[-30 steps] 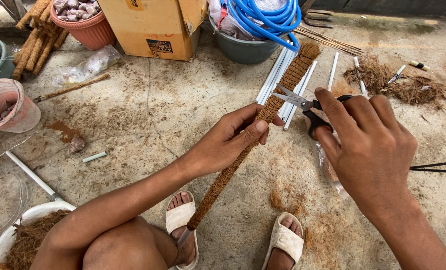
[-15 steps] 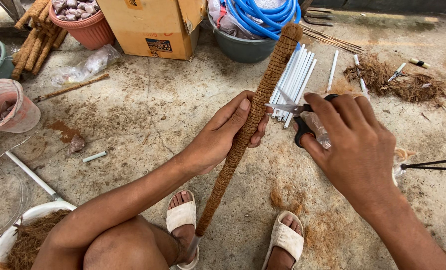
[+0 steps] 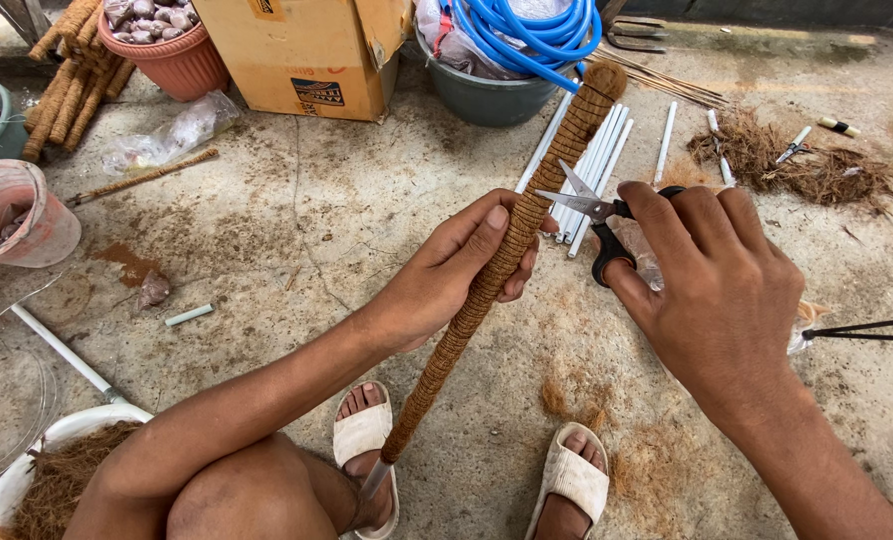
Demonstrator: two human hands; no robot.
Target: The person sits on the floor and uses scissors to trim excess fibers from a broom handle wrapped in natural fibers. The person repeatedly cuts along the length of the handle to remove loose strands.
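At the far left a pink bucket (image 3: 12, 212) stands on the concrete floor (image 3: 297, 230), with a white tub of brown fibre (image 3: 42, 480) below it and a cardboard box (image 3: 302, 50) further up. The left hand (image 3: 447, 275) is wrapped around a long rope-wound stick (image 3: 497, 270), its grip pressed together on the middle of it, thumb lying along the top. The stick slants from near the left sandal (image 3: 365, 435) up toward a grey basin with blue hose (image 3: 512, 55). Just right of the stick, the right hand (image 3: 712, 290) pinches the black handles of a pair of scissors (image 3: 597, 215); the blades are parted and point at the stick, seemingly touching the winding, though that is hard to tell. White tubes (image 3: 592, 165) lie behind, and a heap of loose fibre (image 3: 807, 170) sits at the far right.
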